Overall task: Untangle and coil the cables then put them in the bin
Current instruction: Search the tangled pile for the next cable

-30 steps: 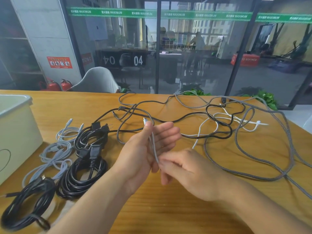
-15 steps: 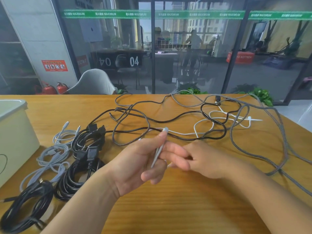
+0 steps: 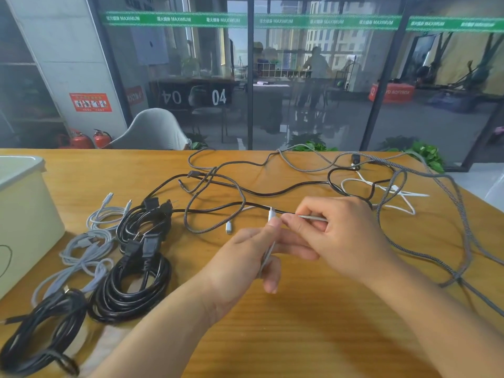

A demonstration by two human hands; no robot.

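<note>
Fingers (image 3: pixel 293 223) of both hands pinch light cable (image 3: pixel 268 252), palms facing.

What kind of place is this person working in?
Probably an office or shared workspace: a wooden table stands by a glass partition, with desks numbered 04 beyond and fire extinguishers by the wall.

Table (image 3: pixel 313 336) (wooden): cables (image 3: pixel 131 285), bin (image 3: pixel 24 214).

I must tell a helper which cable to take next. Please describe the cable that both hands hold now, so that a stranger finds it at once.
On the wooden table, look just before the tangle of loose cables, where the left hand and right hand meet. Both pinch the thin white cable, its plug tip standing above the left fingers. Unlike the neighbouring black and braided grey cables, it is smooth, pale and lifted off the table.
</note>
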